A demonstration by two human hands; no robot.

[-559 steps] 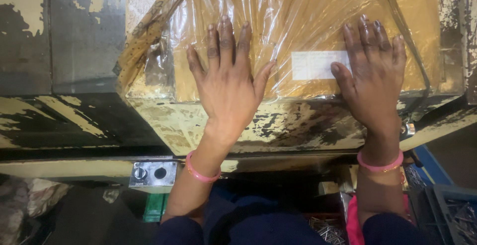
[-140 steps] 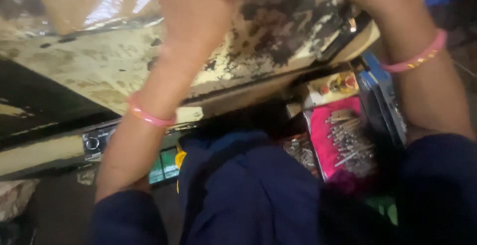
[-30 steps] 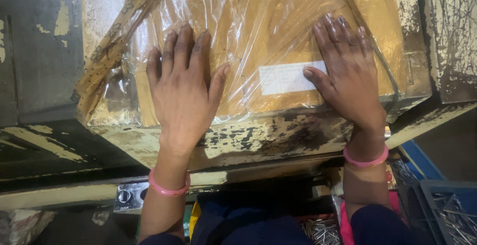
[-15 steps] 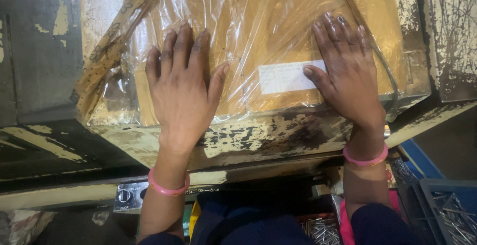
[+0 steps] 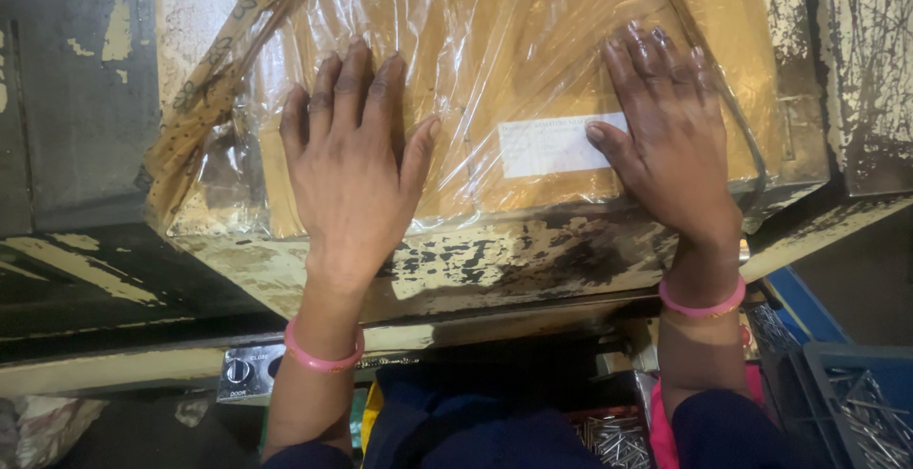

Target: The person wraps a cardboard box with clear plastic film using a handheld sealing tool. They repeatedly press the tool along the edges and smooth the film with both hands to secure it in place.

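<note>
A brown flat package (image 5: pixel 504 69) wrapped in clear plastic film lies on a worn, paint-chipped machine table (image 5: pixel 495 260). My left hand (image 5: pixel 350 169) rests flat on its left part, fingers spread, palm down. My right hand (image 5: pixel 666 136) lies flat on its right part, thumb touching a white label (image 5: pixel 552 146). Neither hand grips anything. Both wrists wear a pink bangle.
A control box with a knob (image 5: pixel 242 374) sits under the table's front edge. Trays of metal nails (image 5: pixel 618 440) stand low at the right, beside a blue-grey crate (image 5: pixel 846 402). A dark metal surface (image 5: pixel 76 107) lies to the left.
Nothing has visibly moved in the last second; both hands stay flat on the wrapped package. A few seconds back the view had swung down toward the nail trays.
</note>
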